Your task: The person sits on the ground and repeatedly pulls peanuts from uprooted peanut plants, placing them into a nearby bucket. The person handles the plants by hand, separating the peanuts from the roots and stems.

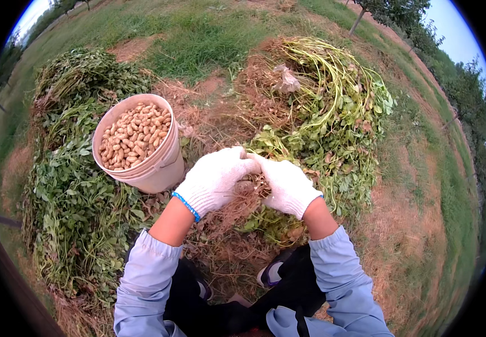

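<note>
In front of me, both hands in white knit gloves meet around the root end of a pulled peanut plant (249,196). My left hand (215,179) curls over the roots from the left, its glove cuff edged in blue. From the other side, my right hand (285,183) grips the same clump, thumb close to the left fingers. Whatever lies between the fingertips is hidden by the gloves. Dry, brown roots hang below the hands, and leafy stems show behind and under the right one. Just left of my left hand, a whitish plastic bucket (161,175) holds many unshelled peanuts (135,137).
A heap of peanut plants (331,101) lies ahead to the right, roots leftward, with a scrap of plastic film (287,78) on it. More leafy plants (74,198) are piled along the left, behind and beside the bucket. My shoes (270,274) rest on soil strewn with dry stems.
</note>
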`<action>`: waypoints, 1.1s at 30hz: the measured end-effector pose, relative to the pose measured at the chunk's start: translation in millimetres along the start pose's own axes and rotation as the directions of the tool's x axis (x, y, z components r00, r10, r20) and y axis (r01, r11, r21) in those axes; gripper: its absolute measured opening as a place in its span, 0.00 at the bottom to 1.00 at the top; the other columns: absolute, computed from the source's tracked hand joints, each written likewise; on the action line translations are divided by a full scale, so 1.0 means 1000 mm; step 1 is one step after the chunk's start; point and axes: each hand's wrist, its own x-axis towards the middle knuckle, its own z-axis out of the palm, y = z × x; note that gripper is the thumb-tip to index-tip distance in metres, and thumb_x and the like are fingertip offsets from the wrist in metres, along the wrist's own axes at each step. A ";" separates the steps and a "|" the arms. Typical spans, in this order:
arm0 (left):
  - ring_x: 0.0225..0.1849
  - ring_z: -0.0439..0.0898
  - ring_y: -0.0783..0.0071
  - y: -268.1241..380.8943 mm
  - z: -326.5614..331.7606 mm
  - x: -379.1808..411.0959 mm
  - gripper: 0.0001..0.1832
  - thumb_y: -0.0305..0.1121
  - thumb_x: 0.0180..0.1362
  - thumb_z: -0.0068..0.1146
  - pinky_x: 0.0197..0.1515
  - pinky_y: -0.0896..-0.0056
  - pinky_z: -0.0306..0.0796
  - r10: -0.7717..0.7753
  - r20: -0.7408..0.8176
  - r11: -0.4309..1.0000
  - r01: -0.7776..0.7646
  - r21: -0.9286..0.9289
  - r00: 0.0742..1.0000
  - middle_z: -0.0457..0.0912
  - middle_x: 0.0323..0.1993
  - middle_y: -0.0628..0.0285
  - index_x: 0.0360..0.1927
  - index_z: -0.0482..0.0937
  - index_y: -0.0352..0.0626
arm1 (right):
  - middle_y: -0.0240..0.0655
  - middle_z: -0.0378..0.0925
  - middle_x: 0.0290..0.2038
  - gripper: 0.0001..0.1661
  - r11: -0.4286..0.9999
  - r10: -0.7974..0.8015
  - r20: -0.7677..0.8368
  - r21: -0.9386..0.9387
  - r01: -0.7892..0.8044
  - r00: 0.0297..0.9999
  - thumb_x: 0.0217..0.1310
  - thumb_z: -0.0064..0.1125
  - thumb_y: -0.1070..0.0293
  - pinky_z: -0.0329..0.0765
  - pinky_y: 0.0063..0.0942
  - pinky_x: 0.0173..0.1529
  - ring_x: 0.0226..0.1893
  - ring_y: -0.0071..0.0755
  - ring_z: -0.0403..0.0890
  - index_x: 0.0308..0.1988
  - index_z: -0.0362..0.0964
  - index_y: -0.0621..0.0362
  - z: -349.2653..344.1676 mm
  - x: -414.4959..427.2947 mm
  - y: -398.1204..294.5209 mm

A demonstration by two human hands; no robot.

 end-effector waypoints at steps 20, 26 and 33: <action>0.47 0.79 0.64 -0.019 0.030 0.004 0.12 0.34 0.66 0.63 0.53 0.64 0.74 -0.024 -0.011 0.838 0.015 -0.545 1.000 0.80 0.43 0.60 0.46 0.77 0.40 | 0.55 0.81 0.52 0.66 0.984 -0.003 -0.216 0.174 0.041 0.976 0.45 0.78 0.64 0.80 0.47 0.56 0.51 0.62 0.83 0.78 0.46 0.45 0.004 -0.005 0.012; 0.49 0.81 0.75 -0.025 0.043 0.010 0.12 0.35 0.73 0.58 0.52 0.69 0.78 -0.244 0.135 0.149 0.174 -0.973 0.960 0.82 0.47 0.64 0.54 0.77 0.42 | 0.50 0.75 0.64 0.64 0.930 0.199 -0.276 0.355 -0.093 0.940 0.44 0.79 0.66 0.76 0.39 0.66 0.61 0.54 0.79 0.77 0.49 0.45 0.007 -0.001 0.013; 0.54 0.76 0.78 -0.013 0.043 0.017 0.14 0.34 0.75 0.53 0.58 0.70 0.73 -0.263 -0.010 0.170 0.036 -0.985 0.965 0.80 0.52 0.63 0.57 0.75 0.38 | 0.48 0.76 0.64 0.58 0.881 0.233 -0.248 0.463 -0.096 0.940 0.47 0.76 0.69 0.76 0.35 0.67 0.63 0.49 0.79 0.75 0.54 0.47 0.018 0.004 0.021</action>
